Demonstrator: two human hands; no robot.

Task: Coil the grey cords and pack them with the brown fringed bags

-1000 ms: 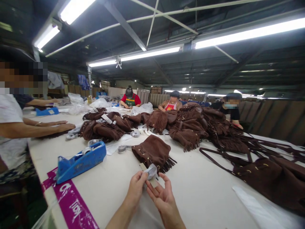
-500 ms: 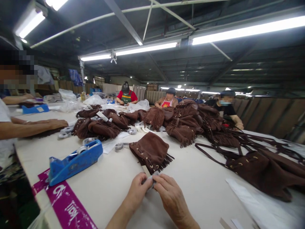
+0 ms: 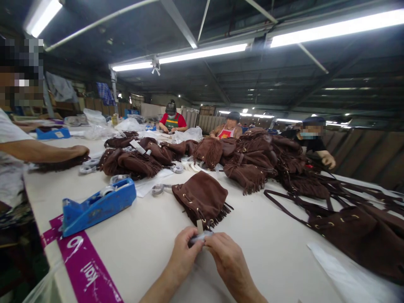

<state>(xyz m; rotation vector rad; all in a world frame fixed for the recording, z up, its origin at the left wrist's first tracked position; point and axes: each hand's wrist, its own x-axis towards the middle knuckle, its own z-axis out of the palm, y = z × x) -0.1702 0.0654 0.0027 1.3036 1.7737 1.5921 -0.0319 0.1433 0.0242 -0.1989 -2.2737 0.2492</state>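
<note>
Both my hands meet at the near edge of the white table (image 3: pixel 151 235). My left hand (image 3: pixel 184 252) and my right hand (image 3: pixel 227 256) pinch a small pale wrapped piece (image 3: pixel 198 238) between their fingertips, with a thin beige strip (image 3: pixel 200 226) sticking up from it. Just beyond them lies a brown suede fringed bag (image 3: pixel 203 198) with metal eyelets. Both hands are closed on the small piece.
A blue tape dispenser (image 3: pixel 97 205) sits at the left, above a magenta printed strip (image 3: pixel 83 265). Piles of brown fringed bags (image 3: pixel 252 160) cover the middle; a large one (image 3: pixel 356 229) with long straps lies right. A co-worker's arm (image 3: pixel 44 152) reaches in left; other people sit beyond.
My right hand, open palm-up a second ago, has closed onto the small pale piece with the left. The view has shifted slightly; the co-worker's hand at left drew back.
</note>
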